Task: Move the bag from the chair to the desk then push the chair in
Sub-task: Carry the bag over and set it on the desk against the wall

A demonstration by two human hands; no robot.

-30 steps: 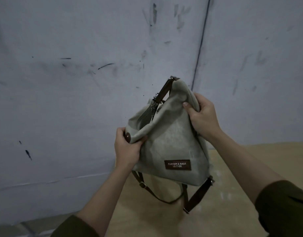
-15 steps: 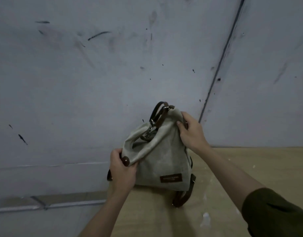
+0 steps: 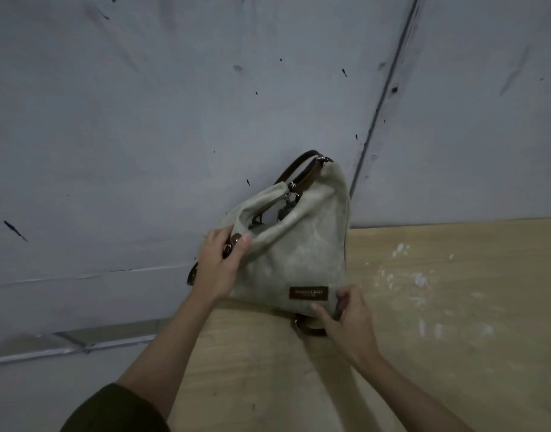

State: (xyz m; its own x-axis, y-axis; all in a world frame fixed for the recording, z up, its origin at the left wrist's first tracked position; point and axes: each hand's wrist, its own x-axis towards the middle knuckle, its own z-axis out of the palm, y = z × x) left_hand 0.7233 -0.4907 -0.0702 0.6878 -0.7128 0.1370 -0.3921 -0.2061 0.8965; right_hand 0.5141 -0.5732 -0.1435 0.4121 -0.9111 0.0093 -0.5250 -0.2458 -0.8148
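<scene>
Bag (image 3: 294,244) sits upright at the bench (image 3: 455,307) corner against the wall (image 3: 143,135), my left hand (image 3: 219,269) pinching its top fold, right hand (image 3: 349,319) fingers half-curled at the bottom edge, so I steady it, then let go gently.

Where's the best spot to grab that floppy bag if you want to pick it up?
Judging by its shape, the dark looped handles at the top of the bag look best. They stick up clear of the soft cloth beside the wall, so a hand could come from above and hook under them. The cloth body sags, so it gives a poorer grip.
</scene>
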